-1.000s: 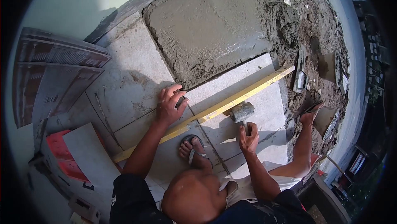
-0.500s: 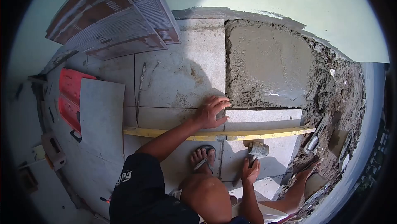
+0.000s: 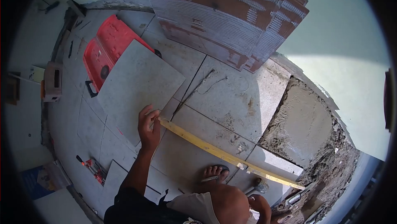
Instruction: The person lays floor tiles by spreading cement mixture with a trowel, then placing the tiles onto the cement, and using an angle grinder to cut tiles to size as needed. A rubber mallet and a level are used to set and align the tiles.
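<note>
My left hand (image 3: 149, 127) is at the edge of a loose grey tile (image 3: 136, 83), by the left end of a long yellow level (image 3: 202, 144). Its fingers are apart and slightly bent; no grip on tile or level shows. Low in view, my right hand (image 3: 259, 202) is curled at the handle of a mallet (image 3: 260, 186), partly hidden behind my knee. The mallet head rests over a light floor tile, just below the level. The level lies across the laid tiles towards the rough edge on the right.
Wet mortar (image 3: 308, 120) fills a bed beside the wall. Large tiles with ridged brown backs (image 3: 223, 21) lean against the wall. An open red case (image 3: 120, 38) lies partly under the loose tile. A red tool (image 3: 94, 169) stands lower left.
The view has swung left. My left hand has moved from the tile joint by the mortar to the loose tile and the level's left end. My right hand stays by the mallet.
</note>
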The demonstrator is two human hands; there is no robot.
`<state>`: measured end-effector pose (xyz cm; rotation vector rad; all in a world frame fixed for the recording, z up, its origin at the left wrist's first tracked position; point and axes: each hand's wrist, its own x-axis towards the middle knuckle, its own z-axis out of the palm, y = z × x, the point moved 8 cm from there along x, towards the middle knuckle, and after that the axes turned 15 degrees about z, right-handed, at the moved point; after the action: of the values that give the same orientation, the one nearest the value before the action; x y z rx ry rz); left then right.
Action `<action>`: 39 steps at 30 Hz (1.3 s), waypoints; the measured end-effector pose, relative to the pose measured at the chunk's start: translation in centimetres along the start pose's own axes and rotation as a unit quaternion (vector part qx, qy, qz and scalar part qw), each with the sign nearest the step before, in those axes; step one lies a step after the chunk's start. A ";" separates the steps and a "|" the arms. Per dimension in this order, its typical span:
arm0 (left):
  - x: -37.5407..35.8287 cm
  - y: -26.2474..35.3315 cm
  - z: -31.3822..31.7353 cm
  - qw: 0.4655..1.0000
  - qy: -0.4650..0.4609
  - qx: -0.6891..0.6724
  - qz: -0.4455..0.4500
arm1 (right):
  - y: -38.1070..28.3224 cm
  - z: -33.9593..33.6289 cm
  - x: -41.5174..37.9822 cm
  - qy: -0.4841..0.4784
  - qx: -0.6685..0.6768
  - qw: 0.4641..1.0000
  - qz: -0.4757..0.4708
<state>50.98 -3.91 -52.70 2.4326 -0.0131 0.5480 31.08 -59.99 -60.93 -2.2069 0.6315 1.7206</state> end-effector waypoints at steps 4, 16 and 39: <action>-4.9 -10.3 -13.2 0.927 0.166 0.316 -0.117 | -9.9 -8.7 -1.0 -0.128 0.205 0.967 -0.080; -17.2 -16.9 -8.6 0.736 0.242 -0.246 -0.583 | -27.2 -24.1 -3.1 0.184 0.101 0.922 -0.325; -8.0 -8.3 -14.9 0.655 0.216 -0.404 -0.601 | -61.9 4.1 -13.3 -0.322 0.494 0.793 -0.154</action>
<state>39.19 10.51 -50.04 0.9657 1.1917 0.3168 55.56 -2.13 -52.32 -0.8625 0.6943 1.3368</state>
